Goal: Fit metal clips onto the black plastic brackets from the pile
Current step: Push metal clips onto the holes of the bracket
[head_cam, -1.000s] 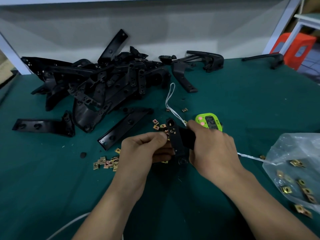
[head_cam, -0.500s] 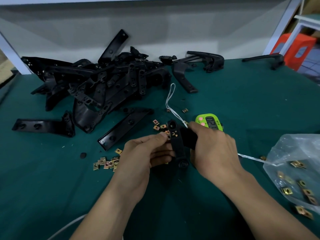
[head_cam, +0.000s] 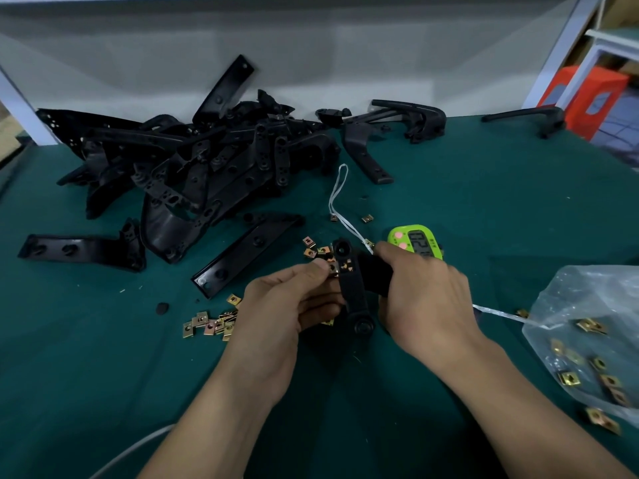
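The only writing is on the green timer (head_cam: 415, 245): its dark display shows pale digits that seem to begin "02", the rest covered by the right hand (head_cam: 425, 299), and small marks beside the screen are too fine to read. That hand is curled round a stubby black side arm of the bracket (head_cam: 351, 288); its fingertips are tucked behind the knuckles, so how they lie cannot be told. The bracket is held just above the table (head_cam: 103, 392), in front of the timer, between both hands. Its long axis runs away from the person, leaning slightly left: one round end points far, the other near. The left hand (head_cam: 287, 305) pinches a brass clip (head_cam: 332, 267) between thumb and forefinger against the bracket's left edge near the far end, the other fingers curled underneath. Brass shows through small holes there too, though how it sits is hard to make out. Loose clips (head_cam: 211, 323) lie left of that hand, partly hidden by it, with a few more beyond the bracket. The pile (head_cam: 207, 160) is a black tangle at far left – single pieces blur together. A white cord (head_cam: 337, 198) runs from near the pile and disappears behind the right hand. A clear bag (head_cam: 594, 337) of clips (cut off by the right edge) lies at right.
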Motion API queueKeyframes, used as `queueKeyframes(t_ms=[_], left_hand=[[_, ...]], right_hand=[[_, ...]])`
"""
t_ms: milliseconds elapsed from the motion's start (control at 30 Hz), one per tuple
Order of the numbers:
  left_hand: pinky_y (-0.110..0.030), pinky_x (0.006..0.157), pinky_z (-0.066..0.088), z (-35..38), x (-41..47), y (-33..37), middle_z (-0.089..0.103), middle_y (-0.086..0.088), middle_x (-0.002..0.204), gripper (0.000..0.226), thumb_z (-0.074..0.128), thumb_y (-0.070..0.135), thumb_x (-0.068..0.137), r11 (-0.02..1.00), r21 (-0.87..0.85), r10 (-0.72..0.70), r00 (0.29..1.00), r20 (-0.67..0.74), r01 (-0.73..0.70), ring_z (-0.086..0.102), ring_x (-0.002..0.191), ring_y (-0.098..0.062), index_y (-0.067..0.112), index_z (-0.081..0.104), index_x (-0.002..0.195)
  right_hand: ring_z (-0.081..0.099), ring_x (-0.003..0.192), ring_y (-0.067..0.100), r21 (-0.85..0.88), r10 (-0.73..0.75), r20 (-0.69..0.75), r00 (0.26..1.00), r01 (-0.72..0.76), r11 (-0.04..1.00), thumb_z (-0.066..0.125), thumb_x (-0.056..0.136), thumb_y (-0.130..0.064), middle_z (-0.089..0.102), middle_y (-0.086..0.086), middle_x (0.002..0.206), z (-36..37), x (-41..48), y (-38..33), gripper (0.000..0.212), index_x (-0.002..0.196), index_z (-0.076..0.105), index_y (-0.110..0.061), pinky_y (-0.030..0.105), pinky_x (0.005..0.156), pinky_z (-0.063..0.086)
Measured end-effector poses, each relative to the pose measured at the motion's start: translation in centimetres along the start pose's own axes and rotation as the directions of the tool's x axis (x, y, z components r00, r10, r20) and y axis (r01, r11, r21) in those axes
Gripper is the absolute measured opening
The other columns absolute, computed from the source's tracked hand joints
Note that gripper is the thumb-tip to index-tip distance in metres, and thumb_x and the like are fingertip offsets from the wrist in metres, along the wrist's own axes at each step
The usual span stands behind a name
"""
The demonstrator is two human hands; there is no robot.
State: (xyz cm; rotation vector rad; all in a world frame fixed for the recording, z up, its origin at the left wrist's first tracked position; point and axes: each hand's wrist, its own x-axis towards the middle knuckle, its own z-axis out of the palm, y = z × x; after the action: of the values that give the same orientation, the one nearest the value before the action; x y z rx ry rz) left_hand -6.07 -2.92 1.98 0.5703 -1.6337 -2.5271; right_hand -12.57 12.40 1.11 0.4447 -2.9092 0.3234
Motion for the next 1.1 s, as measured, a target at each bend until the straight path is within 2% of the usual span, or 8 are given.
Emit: queueKeyframes(t_ms=[100,233,333,567,767,933,1033,1100], left_hand=[[-0.020,0.058,0.056,0.0,0.1,-0.1,0.076,-0.017,0.085,0.032,0.073,0.030,0.078,1.000,-0.020,0.005,1.000,-0.019,-0.005,0.071,0.068,-0.018,0.001,0.079,0.090],[-0.020,0.059,0.055,0.0,0.0,-0.4,0.077,-0.016,0.087,0.022,0.067,0.022,0.093,0.998,0.050,0.031,0.999,-0.017,-0.030,0.072,0.071,-0.017,0.009,0.081,0.082],[-0.020,0.061,0.055,-0.1,0.0,-0.4,0.077,-0.018,0.089,0.023,0.068,0.022,0.093,0.991,0.115,0.075,0.997,-0.019,-0.072,0.073,0.075,-0.020,0.007,0.081,0.083],[-0.021,0.062,0.056,-0.2,-0.2,-0.5,0.078,-0.013,0.080,0.019,0.072,0.020,0.090,0.957,0.225,0.195,0.980,-0.035,-0.182,0.073,0.071,-0.019,0.013,0.082,0.076],[-0.029,0.064,0.058,0.0,-0.2,-1.1,0.076,-0.011,0.074,0.016,0.076,0.020,0.086,0.942,0.273,0.216,0.976,-0.043,-0.196,0.069,0.066,-0.018,0.012,0.081,0.073],[-0.034,0.068,0.058,0.0,-0.3,-1.0,0.077,-0.007,0.075,0.016,0.074,0.021,0.090,0.920,0.313,0.263,0.964,-0.046,-0.236,0.071,0.068,-0.018,0.016,0.082,0.077],[-0.028,0.069,0.059,0.2,-0.1,-0.7,0.078,-0.002,0.077,0.020,0.069,0.026,0.095,0.912,0.315,0.299,0.951,-0.076,-0.262,0.074,0.074,-0.014,0.024,0.083,0.081],[-0.030,0.063,0.057,-0.2,0.1,-0.5,0.075,0.001,0.069,0.018,0.069,0.029,0.094,0.869,0.402,0.354,0.930,-0.101,-0.288,0.070,0.064,-0.012,0.031,0.082,0.081]], right_hand=[[0.044,0.057,0.029,-0.004,0.007,0.001,1.000,-0.007,1.000,0.066,0.071,-0.012,0.053,-0.002,0.060,-0.1,0.0,-0.1,0.041,0.100,0.048,-0.035,0.032,0.055,0.033],[0.039,0.048,0.022,0.011,0.031,0.031,0.999,-0.032,0.999,0.063,0.069,-0.005,0.050,-0.002,0.057,-0.2,-0.1,-0.3,0.044,0.088,0.039,-0.036,0.033,0.050,0.040],[0.031,0.045,0.012,-0.030,0.019,-0.002,1.000,-0.020,0.999,0.057,0.067,-0.001,0.044,-0.004,0.054,-0.4,0.0,-0.3,0.045,0.092,0.044,-0.036,0.028,0.044,0.020],[0.030,0.048,0.021,-0.175,-0.006,-0.048,0.999,-0.003,0.985,0.050,0.067,0.002,0.034,-0.005,0.052,-0.5,0.0,-0.7,0.045,0.098,0.055,-0.030,0.029,0.046,0.016],[0.037,0.055,0.027,-0.240,-0.045,-0.009,0.999,0.042,0.970,0.050,0.068,0.000,0.029,-0.004,0.053,-0.2,-0.4,-1.4,0.034,0.087,0.045,-0.028,0.027,0.046,0.011],[0.037,0.054,0.027,-0.174,-0.056,-0.006,0.998,0.055,0.983,0.050,0.067,0.000,0.032,-0.005,0.055,0.1,-0.3,-1.3,0.034,0.087,0.043,-0.027,0.027,0.045,0.014],[0.033,0.048,0.020,-0.075,-0.040,0.000,0.999,0.040,0.996,0.057,0.068,-0.004,0.038,-0.006,0.055,0.2,-0.2,-1.3,0.034,0.092,0.049,-0.026,0.030,0.047,0.023],[0.033,0.048,0.019,-0.008,-0.004,0.004,1.000,0.004,1.000,0.063,0.071,-0.012,0.042,-0.006,0.058,0.3,-0.1,-1.1,0.032,0.095,0.048,-0.026,0.033,0.051,0.027]])
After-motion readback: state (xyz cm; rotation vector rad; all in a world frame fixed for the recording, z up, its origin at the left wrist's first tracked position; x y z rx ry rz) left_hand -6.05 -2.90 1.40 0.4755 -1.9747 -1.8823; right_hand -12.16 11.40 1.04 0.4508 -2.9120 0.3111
